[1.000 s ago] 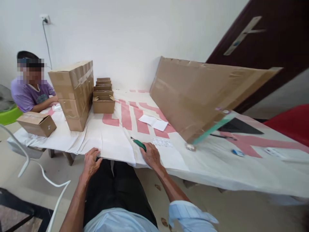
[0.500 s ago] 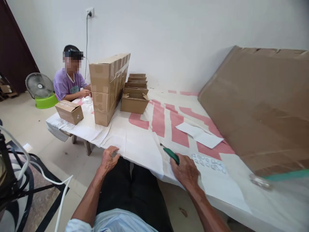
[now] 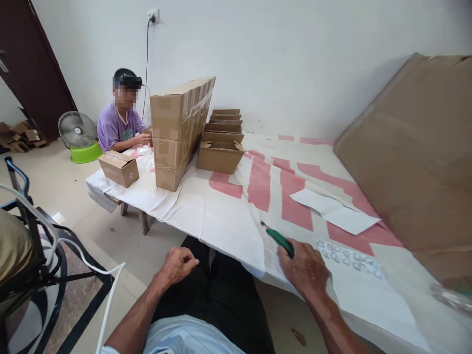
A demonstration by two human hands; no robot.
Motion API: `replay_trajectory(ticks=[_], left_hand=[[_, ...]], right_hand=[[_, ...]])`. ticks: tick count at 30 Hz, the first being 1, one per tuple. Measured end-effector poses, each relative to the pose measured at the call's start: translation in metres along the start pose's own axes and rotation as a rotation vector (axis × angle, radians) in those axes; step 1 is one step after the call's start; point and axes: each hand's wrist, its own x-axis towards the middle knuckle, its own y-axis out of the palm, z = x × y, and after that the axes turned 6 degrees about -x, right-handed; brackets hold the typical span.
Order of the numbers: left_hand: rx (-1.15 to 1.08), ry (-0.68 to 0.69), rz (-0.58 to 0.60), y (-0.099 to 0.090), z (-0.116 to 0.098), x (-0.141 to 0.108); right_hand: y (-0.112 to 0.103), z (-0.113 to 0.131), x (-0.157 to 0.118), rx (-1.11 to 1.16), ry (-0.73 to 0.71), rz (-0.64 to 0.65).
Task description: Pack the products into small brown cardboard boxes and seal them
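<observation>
At four o'clock, by the near edge of the cloth-covered table [image 3: 232, 221], our right hand [image 3: 305, 268] grips the green-handled tool [image 3: 278, 240], its tip pointing toward ten o'clock. Our left hand [image 3: 178, 265] hovers at seven o'clock above the dark trousers [image 3: 214, 290], fingers loosely curled; we cannot tell whether it holds anything.

The cutter [image 3: 279, 241] in the right hand [image 3: 308, 268] is dark green, silvery at its tip. Beyond that hand, the white cloth [image 3: 228, 216] carries bold pinkish-red shapes, and the paper [image 3: 332, 209] is plain white. Ahead of the left hand [image 3: 177, 267], the stacked cartons [image 3: 167, 118] are tan with shiny tape bands; farther left, the basin [image 3: 85, 153] is lime green. Between the hands, the trousers [image 3: 217, 295] are black.
</observation>
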Motion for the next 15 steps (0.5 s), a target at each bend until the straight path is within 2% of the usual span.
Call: replay_trajectory(ticks=[2, 4, 7, 9, 12, 15], left_hand=[[-0.007, -0.028, -0.118, -0.027, 0.006, 0.003], [-0.019, -0.055, -0.252, -0.064, 0.011, 0.016], [-0.054, -0.109, -0.417, -0.121, 0.017, 0.053], [-0.096, -0.163, -0.497, -0.153, 0.018, 0.085], [-0.171, -0.260, -0.581, -0.186, 0.018, 0.136], [-0.253, -0.361, -0.604, -0.207, 0.016, 0.180]], right_hand=[[0.001, 0.000, 0.000, -0.002, -0.001, -0.001], [0.002, 0.000, 0.000, -0.001, 0.003, 0.000], [0.003, 0.000, 0.001, 0.012, 0.006, -0.002], [0.002, 0.001, 0.002, 0.014, 0.018, -0.006], [0.000, 0.004, 0.004, 0.012, 0.039, 0.002], [-0.002, 0.005, 0.005, 0.005, 0.049, 0.022]])
